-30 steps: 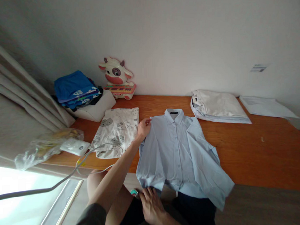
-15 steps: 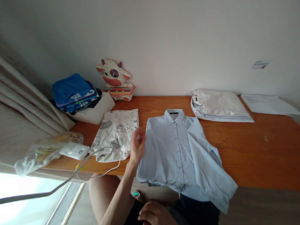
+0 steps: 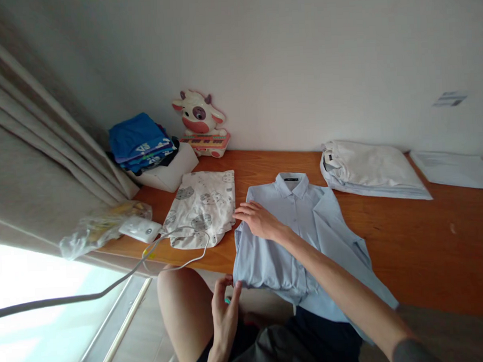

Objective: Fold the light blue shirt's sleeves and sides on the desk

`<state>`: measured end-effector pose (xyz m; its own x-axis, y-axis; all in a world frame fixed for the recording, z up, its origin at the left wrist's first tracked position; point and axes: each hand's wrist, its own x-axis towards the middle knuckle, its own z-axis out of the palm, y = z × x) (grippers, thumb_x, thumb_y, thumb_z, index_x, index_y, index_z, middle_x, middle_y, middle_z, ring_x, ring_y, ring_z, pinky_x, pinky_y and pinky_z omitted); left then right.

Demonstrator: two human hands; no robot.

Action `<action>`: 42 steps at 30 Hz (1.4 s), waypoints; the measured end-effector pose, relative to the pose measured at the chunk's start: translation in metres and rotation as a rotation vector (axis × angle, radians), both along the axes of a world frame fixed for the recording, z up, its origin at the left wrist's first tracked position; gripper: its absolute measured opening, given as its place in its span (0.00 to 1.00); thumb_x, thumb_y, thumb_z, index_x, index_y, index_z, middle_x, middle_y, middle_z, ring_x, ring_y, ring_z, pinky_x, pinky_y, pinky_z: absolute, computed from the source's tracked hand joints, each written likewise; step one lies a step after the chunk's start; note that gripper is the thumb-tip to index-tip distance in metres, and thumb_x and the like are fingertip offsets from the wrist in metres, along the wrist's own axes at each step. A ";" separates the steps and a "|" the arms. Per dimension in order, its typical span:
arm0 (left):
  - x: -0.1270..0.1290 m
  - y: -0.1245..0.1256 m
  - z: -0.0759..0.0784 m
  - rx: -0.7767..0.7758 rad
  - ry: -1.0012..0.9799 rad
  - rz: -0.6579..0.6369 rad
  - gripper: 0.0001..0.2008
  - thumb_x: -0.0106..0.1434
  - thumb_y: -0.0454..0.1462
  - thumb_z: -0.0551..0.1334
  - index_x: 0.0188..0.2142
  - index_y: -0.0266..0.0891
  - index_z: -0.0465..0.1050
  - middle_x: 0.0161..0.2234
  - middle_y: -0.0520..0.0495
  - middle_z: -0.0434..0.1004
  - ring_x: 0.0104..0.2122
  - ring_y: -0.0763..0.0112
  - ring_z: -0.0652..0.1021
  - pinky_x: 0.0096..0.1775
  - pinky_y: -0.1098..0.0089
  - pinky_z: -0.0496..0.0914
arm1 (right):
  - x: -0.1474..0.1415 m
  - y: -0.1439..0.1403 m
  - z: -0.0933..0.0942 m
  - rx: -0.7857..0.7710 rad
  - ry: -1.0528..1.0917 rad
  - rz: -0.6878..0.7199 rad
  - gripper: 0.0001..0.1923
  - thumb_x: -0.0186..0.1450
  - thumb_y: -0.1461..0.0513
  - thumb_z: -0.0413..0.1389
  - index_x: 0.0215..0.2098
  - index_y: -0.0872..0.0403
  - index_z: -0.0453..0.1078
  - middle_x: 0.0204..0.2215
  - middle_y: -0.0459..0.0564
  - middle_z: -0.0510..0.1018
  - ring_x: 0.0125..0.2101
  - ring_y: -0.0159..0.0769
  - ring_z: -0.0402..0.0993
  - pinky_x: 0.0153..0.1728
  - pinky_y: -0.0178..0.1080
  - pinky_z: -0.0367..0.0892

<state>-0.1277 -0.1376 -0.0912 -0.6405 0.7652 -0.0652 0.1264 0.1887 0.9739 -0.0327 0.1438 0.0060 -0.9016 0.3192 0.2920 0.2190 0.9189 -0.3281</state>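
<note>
The light blue button-up shirt (image 3: 298, 237) lies front-up on the wooden worktop (image 3: 420, 242), collar toward the wall, hem hanging off the near edge. The right hand (image 3: 259, 220) rests flat on the folded-in sleeve side, fingers (image 3: 246, 210) spread slightly apart and pressing the cloth, not pinching it. The left hand (image 3: 225, 312) is below the worktop edge, its fingertips (image 3: 234, 288) loosely apart and just touching the shirt's lower corner; whether they grip it I cannot tell.

To fold well here, I judge the pressing fingers should hold the crease straight while the lower corner is drawn taut, so the edge runs parallel to the button line.

Well beyond the right fingers, a white box (image 3: 167, 171) carries a stack of blue clothes (image 3: 139, 140) on top; its inside is hidden. Beyond the left fingers, a clear plastic bag (image 3: 101, 230) holds something yellowish.
</note>
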 end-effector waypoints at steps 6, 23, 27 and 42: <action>-0.007 0.005 0.023 0.001 -0.176 -0.123 0.17 0.70 0.52 0.66 0.35 0.42 0.71 0.31 0.53 0.68 0.32 0.69 0.68 0.36 0.71 0.65 | -0.024 0.035 -0.022 0.132 -0.136 0.132 0.08 0.75 0.63 0.56 0.47 0.54 0.78 0.45 0.55 0.83 0.49 0.45 0.75 0.60 0.50 0.60; -0.026 -0.024 -0.009 -0.303 -0.081 -0.269 0.26 0.56 0.58 0.74 0.34 0.36 0.82 0.30 0.46 0.81 0.32 0.58 0.78 0.35 0.66 0.71 | -0.022 0.060 -0.035 0.059 -0.038 -0.333 0.30 0.75 0.49 0.60 0.67 0.58 0.66 0.72 0.67 0.59 0.72 0.63 0.49 0.70 0.69 0.46; -0.024 -0.035 -0.027 -0.327 -0.066 -0.327 0.23 0.61 0.56 0.71 0.32 0.37 0.80 0.30 0.46 0.81 0.32 0.59 0.77 0.35 0.66 0.70 | -0.008 0.046 -0.057 -0.065 -0.046 -0.474 0.48 0.69 0.38 0.61 0.75 0.56 0.55 0.78 0.66 0.48 0.75 0.72 0.41 0.70 0.76 0.38; 0.067 -0.034 -0.005 -0.134 -0.243 -0.152 0.24 0.59 0.60 0.71 0.28 0.43 0.75 0.25 0.49 0.72 0.27 0.64 0.74 0.31 0.65 0.71 | 0.117 -0.071 0.033 -0.310 0.404 -0.555 0.16 0.76 0.54 0.57 0.60 0.45 0.73 0.58 0.53 0.78 0.60 0.47 0.73 0.65 0.55 0.64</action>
